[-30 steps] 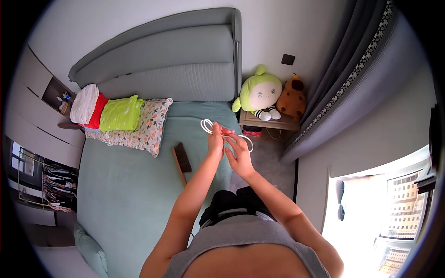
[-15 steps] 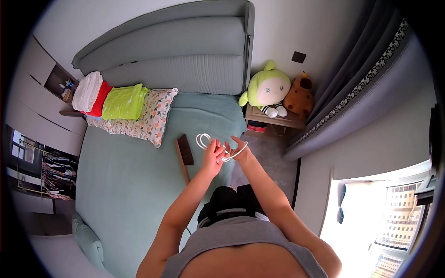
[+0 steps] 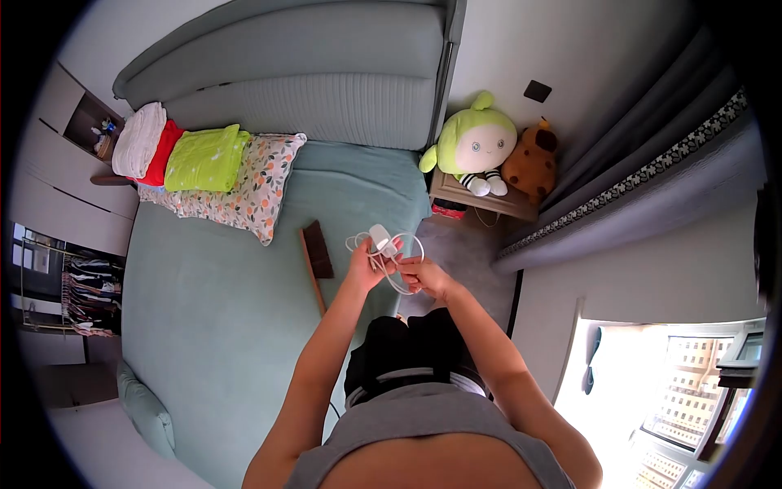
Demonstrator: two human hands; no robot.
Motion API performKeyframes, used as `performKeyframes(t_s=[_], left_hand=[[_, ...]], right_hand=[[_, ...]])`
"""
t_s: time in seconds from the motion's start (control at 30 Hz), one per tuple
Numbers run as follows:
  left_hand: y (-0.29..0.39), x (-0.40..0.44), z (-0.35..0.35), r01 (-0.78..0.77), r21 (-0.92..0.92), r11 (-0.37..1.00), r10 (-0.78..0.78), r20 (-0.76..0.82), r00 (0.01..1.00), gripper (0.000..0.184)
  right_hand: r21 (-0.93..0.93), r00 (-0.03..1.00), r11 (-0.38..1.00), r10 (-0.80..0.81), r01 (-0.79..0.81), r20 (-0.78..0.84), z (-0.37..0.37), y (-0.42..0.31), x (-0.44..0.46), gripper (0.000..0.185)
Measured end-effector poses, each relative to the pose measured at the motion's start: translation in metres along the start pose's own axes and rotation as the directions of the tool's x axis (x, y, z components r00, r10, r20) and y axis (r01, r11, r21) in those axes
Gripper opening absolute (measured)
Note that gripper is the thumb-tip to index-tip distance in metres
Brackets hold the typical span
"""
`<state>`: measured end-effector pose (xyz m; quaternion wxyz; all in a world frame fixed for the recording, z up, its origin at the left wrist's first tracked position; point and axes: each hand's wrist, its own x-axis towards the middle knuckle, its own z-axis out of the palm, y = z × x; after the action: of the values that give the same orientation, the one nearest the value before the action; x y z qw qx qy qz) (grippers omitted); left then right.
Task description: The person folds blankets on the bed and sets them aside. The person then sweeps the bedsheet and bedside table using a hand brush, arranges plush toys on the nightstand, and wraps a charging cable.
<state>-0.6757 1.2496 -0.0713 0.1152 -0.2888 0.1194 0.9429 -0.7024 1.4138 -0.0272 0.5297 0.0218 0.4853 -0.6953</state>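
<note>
My left hand (image 3: pixel 368 266) is closed around a white charger (image 3: pixel 381 237) and part of its white cable (image 3: pixel 421 253). The charger's block sticks up above the fingers. Close beside it on the right, my right hand (image 3: pixel 427 277) pinches the cable, which makes a loose loop between and above both hands. Smaller coils of cable show at the left of the charger. Both hands are over the edge of the bed, in front of my body. To their left, a brush (image 3: pixel 316 253) with dark bristles and a wooden handle lies on the bed sheet (image 3: pixel 220 301).
Folded blankets (image 3: pixel 204 159) rest on a patterned pillow (image 3: pixel 273 179) near the headboard (image 3: pixel 309 90). A green plush toy (image 3: pixel 481 138) and a brown plush toy (image 3: pixel 531 163) sit on the nightstand (image 3: pixel 481 198). A grey curtain (image 3: pixel 627 163) hangs at the right.
The white charger block has come into view, upright in my left hand. My right hand has turned and moved lower, fingers now pinching the cable. The view has shifted slightly.
</note>
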Motion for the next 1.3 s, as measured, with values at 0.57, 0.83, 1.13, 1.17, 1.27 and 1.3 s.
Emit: performKeyframes(t_s=[0.57, 0.83, 1.13, 1.17, 1.27, 1.3], left_hand=[[-0.066, 0.228, 0.095, -0.189, 0.829, 0.526, 0.513, -0.132, 0.848, 0.043], [-0.127, 0.422, 0.199, -0.438, 0.787, -0.434, 0.287, 0.582, 0.761, 0.045], [-0.163, 0.559, 0.136, -0.394, 0.547, -0.739, 0.011, 0.594, 0.804, 0.063], [-0.163, 0.561, 0.129, -0.416, 0.492, -0.765, -0.051, 0.598, 0.8, 0.066], [-0.16, 0.56, 0.116, -0.474, 0.385, -0.792, -0.186, 0.588, 0.787, 0.067], [-0.155, 0.556, 0.115, -0.48, 0.334, -0.811, -0.211, 0.598, 0.773, 0.066]], right_hand=[[0.005, 0.937, 0.989, -0.14, 0.15, -0.321, -0.208, -0.054, 0.022, 0.085], [-0.573, 0.672, 0.819, -0.409, -0.028, -0.617, -0.394, -0.076, 0.134, 0.05], [0.255, 0.724, 0.919, -0.045, 0.3, -0.688, -0.498, -0.13, 0.176, 0.036], [0.182, 0.764, 0.972, 0.006, 0.147, -0.645, -0.504, -0.125, 0.181, 0.035], [0.135, 0.734, 0.99, 0.072, 0.028, -0.676, -0.516, -0.112, 0.196, 0.026], [0.112, 0.732, 0.994, 0.068, 0.012, -0.678, -0.52, -0.115, 0.2, 0.025]])
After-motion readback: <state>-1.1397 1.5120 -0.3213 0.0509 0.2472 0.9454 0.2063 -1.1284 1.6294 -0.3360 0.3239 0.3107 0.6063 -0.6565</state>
